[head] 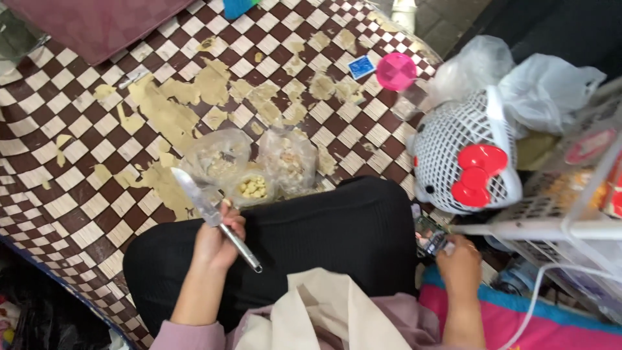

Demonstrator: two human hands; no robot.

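Left hand (217, 243) clamped around steel-handled kitchen knife (210, 217), blade pointing up-left over worn brown-white checkered floor mat (78, 188). Right hand (459, 259) closed on small dark object (431, 236), too blurred to identify, beside white plastic lattice basket with red bow (463, 152). Clear plastic bags of pale chunks (253, 165) sit just past black-clad knee (337, 227).

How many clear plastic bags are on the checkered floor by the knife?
2. One bag lies just above the knife held in the left hand; the other bag sits to its right, touching it. More may be hidden beneath them.
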